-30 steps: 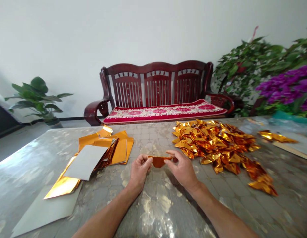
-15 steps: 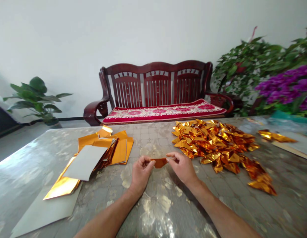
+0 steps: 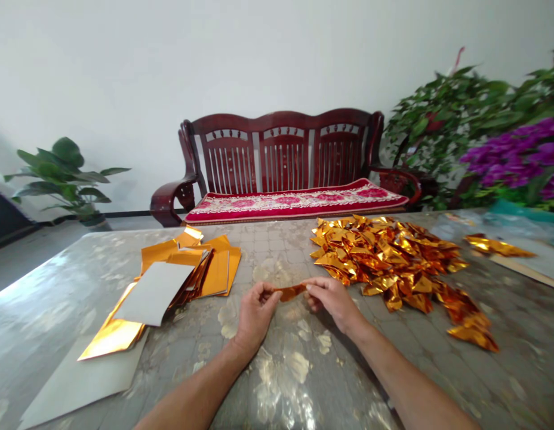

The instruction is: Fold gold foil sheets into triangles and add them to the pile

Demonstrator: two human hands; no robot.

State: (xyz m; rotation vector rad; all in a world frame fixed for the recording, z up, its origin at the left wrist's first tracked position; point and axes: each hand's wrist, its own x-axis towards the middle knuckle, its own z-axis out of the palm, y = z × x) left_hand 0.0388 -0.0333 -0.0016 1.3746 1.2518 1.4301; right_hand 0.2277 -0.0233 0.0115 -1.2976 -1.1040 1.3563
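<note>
A small folded piece of gold foil paper (image 3: 291,293) is stretched between my two hands, just above the table. My left hand (image 3: 257,310) pinches its left end between thumb and fingers. At the other end, my right hand (image 3: 331,300) grips it with thumb and forefinger. To the right lies a heap of folded gold foil pieces (image 3: 384,251), pointed and shiny. On the left are stacked gold foil sheets (image 3: 221,269), with a pale grey sheet (image 3: 154,292) lying on top of part of them.
The patterned table (image 3: 187,370) spreads beneath everything. Another pale sheet (image 3: 84,382) lies at front left. Clear plastic wrapping (image 3: 456,226) and a board (image 3: 528,272) are at right. Beyond stand a wooden bench (image 3: 281,125), a potted plant (image 3: 71,179) and purple flowers (image 3: 519,155).
My right hand has shifted slightly right and its fingers have closed further round the foil's end. The foil piece shows a longer strip between the hands. My left hand stays nearly in place.
</note>
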